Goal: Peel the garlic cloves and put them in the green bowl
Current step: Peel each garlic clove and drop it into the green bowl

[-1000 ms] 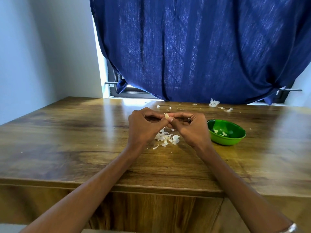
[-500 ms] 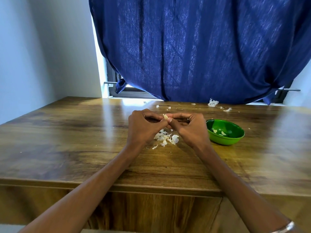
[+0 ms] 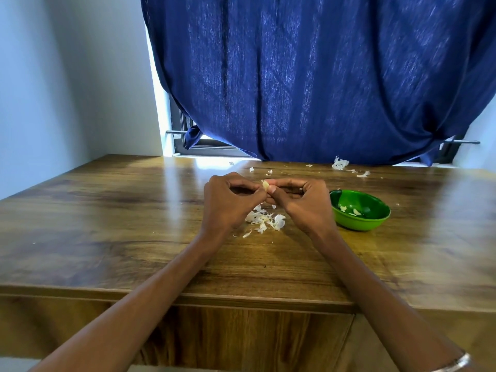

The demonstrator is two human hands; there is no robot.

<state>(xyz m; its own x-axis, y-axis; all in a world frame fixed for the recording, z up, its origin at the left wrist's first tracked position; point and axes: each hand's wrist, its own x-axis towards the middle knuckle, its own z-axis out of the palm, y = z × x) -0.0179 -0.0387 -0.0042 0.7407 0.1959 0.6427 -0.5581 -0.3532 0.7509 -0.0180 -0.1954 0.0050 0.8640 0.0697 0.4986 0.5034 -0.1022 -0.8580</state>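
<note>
The person's left hand (image 3: 228, 202) is hovering above the wooden table (image 3: 112, 226), its thumb and curled fingers pinching one side of a pale garlic clove (image 3: 265, 186); most of the clove is lying hidden behind the fingertips, so how much skin is clinging to it is hard to make out. Beneath the hands a heap of white peels (image 3: 264, 220) is lying on the wood. The right hand (image 3: 303, 204) is pinching the clove's other side with curled fingers. Just beside it the green bowl (image 3: 359, 210) is holding a few pale pieces, too small to identify. Loose scraps (image 3: 340, 163) are lying near the blue curtain (image 3: 308, 76)
</note>
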